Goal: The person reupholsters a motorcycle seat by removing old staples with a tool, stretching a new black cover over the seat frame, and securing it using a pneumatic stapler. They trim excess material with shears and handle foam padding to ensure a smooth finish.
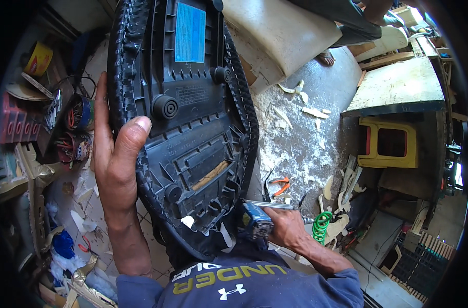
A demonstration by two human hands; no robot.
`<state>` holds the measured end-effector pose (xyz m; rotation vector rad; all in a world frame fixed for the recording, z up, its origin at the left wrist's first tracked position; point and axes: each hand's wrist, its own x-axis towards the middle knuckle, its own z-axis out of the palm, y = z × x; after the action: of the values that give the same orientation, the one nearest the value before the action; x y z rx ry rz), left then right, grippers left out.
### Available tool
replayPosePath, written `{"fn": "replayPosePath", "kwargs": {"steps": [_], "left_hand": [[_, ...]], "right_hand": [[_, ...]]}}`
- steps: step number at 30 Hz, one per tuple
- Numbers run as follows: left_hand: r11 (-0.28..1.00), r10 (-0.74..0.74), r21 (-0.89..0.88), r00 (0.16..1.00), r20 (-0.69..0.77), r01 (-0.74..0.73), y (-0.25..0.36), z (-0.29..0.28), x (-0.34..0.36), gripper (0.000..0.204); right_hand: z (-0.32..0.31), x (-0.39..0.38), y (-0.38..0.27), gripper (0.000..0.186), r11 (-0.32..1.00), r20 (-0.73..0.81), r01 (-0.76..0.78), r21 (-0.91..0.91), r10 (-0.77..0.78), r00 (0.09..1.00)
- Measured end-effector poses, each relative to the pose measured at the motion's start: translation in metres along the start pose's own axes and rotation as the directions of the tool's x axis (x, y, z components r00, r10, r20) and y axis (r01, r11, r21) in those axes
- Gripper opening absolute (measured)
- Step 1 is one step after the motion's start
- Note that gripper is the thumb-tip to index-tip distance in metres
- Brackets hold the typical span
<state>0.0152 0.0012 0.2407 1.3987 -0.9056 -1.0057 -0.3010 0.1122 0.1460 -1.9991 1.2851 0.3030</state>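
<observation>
A black motorcycle seat [193, 131] stands tilted before me with its ribbed plastic underside facing me. Its black cover is folded over the rim all round. My left hand [118, 159] grips the seat's left edge, the thumb lying on the rim and the fingers behind it. By the lower right edge of the seat, my right hand [286, 226] is closed on a blue and silver staple gun [257, 220]. The gun's nose is near the rim; I cannot tell if it touches. A green coiled air hose [321, 228] hangs beside my right wrist.
Orange-handled pliers [281, 186] and pale foam scraps [316, 113] lie on the dusty floor. A yellow stool [387, 143] sits under a workbench [398, 84] at right. Cans of tools [80, 113] stand at left. Another person's foot [325, 58] shows at the back.
</observation>
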Motion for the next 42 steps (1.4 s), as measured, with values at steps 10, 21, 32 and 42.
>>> {"fn": "replayPosePath", "kwargs": {"steps": [10,21,32,42], "left_hand": [[0.997,0.006,-0.083,0.999,0.053,-0.001,-0.007,-0.011,-0.002,0.083],[0.990,0.125,-0.063,0.992,-0.004,-0.125,-0.020,0.000,-0.003,0.084],[0.998,0.023,-0.060,0.999,0.027,-0.022,-0.018,-0.006,0.001,0.084],[0.985,-0.142,-0.107,0.987,-0.073,0.134,-0.082,-0.081,0.019,0.079]], "right_hand": [[-0.009,0.007,0.007,0.059,0.996,-0.127,0.088,0.030,-0.084,0.988],[-0.006,0.012,-0.014,0.051,0.998,-0.031,-0.040,-0.048,0.038,0.999],[-0.019,0.003,0.025,0.055,0.993,-0.317,0.015,0.120,0.024,0.948],[0.129,-0.003,0.184,0.054,0.838,-0.244,-0.452,0.306,0.528,0.814]]}}
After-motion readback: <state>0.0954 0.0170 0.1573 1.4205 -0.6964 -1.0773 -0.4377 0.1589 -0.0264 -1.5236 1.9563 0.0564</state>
